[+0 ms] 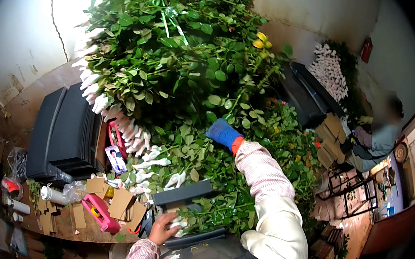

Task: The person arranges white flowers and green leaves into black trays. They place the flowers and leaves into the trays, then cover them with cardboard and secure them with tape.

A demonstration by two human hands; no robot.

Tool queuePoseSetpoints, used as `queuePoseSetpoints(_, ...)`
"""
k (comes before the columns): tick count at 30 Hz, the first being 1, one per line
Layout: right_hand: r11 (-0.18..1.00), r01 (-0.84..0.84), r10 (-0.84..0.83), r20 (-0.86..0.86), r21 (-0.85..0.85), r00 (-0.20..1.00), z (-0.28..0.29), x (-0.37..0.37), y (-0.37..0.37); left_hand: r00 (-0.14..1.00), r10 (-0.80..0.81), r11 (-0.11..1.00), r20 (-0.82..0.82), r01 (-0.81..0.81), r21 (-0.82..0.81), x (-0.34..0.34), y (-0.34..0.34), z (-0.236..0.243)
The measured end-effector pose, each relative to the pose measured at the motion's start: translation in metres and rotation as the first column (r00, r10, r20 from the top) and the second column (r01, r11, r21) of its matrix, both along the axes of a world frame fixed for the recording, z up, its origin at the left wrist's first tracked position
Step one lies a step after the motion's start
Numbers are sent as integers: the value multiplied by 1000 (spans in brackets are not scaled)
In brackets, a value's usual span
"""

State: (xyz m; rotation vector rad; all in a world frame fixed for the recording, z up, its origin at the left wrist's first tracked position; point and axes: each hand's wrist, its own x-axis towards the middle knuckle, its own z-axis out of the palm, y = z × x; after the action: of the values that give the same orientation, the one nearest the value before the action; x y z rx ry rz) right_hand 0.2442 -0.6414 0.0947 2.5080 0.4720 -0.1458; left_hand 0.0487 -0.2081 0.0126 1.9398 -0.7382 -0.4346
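My right hand (pixel 224 134), in a blue glove with an orange cuff, reaches into the leafy rose stems (pixel 242 183) at mid-picture. Its fingers look curled, though leaves hide what they may hold. Low in the picture my bare left hand (pixel 162 229) has its fingers on a rose bud in a white sleeve (pixel 177 223). That bud lies by a dark grey padded frame (pixel 183 193), with leafy stems stretching to the right. Beyond my hands rises a big heap of roses (pixel 174 60), its white-sleeved heads (pixel 89 79) facing left. More sleeved buds (pixel 151 161) lie beside the frame.
On the left stand stacked dark grey sheets (pixel 73 133), a pink-framed phone (pixel 115 159), cardboard pieces (pixel 121 204), a pink tape dispenser (pixel 101 213) and a white flask (pixel 54 195). Another person (pixel 384 133) sits at the right, near more sleeved roses (pixel 329 71) and a metal rack (pixel 347 195).
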Motion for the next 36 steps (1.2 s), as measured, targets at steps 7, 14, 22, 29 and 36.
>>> queuePoseSetpoints(7, 951, -212, 11, 659, 226, 752, 152, -42, 65, 988, 7, 999, -152, -13, -35, -1, 3, -7)
queuePoseSetpoints(14, 895, 46, -155, 212, 444, 965, 63, -52, 93, 990, -10, 998, -139, 2, -59, 1, 0, -5)
queuePoseSetpoints(22, 563, -498, -49, 628, 660, 777, 106, 5, 98, 999, -9, 999, -50, 7, -44, 2, 8, -11)
queuePoseSetpoints(29, 923, -126, -274, 850, 364, 450, 161, 95, 40, 995, -40, 999, -87, 36, -38, 2, -1, -3)
queuePoseSetpoints(36, 922, -37, -229, 620, 384, 750, 129, 39, 50, 998, -62, 998, 0, 62, -24, -2, 2, -5)
